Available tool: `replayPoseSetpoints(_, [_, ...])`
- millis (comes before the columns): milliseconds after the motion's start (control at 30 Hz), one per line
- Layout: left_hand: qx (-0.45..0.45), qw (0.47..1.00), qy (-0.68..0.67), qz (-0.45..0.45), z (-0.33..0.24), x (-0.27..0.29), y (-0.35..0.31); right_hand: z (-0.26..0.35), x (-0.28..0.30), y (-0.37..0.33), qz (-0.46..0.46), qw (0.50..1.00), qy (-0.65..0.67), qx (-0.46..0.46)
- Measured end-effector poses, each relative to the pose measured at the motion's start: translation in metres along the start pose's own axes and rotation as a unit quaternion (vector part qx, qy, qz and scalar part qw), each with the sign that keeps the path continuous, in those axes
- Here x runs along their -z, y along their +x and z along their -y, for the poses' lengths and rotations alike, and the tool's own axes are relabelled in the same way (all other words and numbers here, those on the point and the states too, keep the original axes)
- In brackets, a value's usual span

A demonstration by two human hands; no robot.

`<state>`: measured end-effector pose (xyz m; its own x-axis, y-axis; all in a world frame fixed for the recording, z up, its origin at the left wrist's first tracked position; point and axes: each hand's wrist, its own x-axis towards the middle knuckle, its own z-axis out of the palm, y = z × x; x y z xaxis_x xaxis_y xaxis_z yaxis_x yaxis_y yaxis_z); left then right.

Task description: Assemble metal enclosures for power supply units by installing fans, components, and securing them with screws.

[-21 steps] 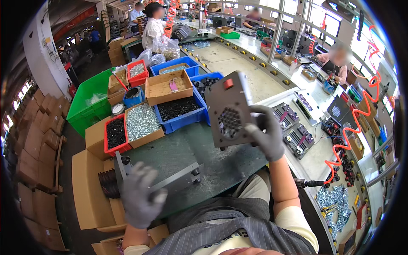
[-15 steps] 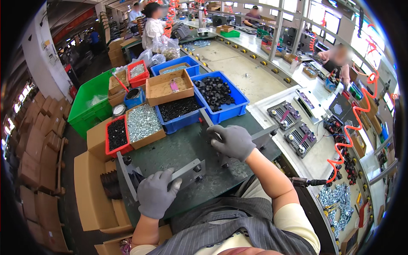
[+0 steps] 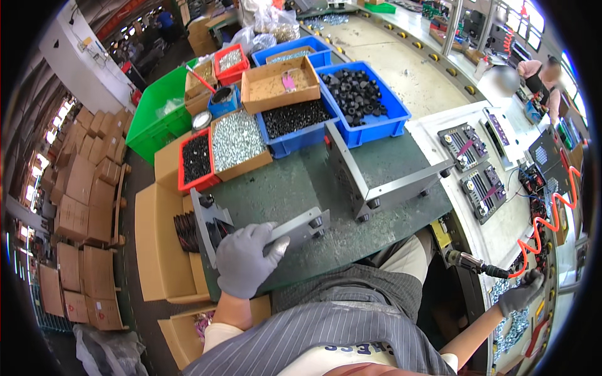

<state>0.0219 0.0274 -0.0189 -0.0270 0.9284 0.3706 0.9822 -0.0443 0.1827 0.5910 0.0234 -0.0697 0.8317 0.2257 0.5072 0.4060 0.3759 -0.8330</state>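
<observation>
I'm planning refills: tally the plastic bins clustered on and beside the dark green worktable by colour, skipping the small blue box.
Blue rectangular plastic bins: 3
Red rectangular plastic bins: 2
Large green plastic bin: 1
Total: 6

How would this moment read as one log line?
left hand: holding left grey bracket | right hand: near silver hardware, grip unclear | right grey bracket: on dark bench
</observation>
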Motion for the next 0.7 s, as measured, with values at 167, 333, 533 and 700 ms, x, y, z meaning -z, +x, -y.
replayPoseSetpoints(167, [0.009, 1.000, 0.023, -0.005, -0.004, -0.002, 0.004, -0.126, -0.018, 0.002, 0.171, 0.898, -0.168, -0.368])
replayPoseSetpoints(333, [-0.013, 1.000, 0.006, -0.010, 0.002, -0.007, -0.004, -0.123, -0.089, -0.005, 0.419, 0.784, -0.201, -0.411])
replayPoseSetpoints(533, [-0.012, 0.999, 0.022, -0.026, 0.000, -0.005, -0.007, -0.151, -0.118, -0.011, 0.422, 0.795, -0.120, -0.419])
replayPoseSetpoints(700, [0.008, 1.000, 0.030, 0.003, 0.000, -0.004, -0.004, -0.208, -0.093, 0.014, 0.337, 0.808, -0.006, -0.483])
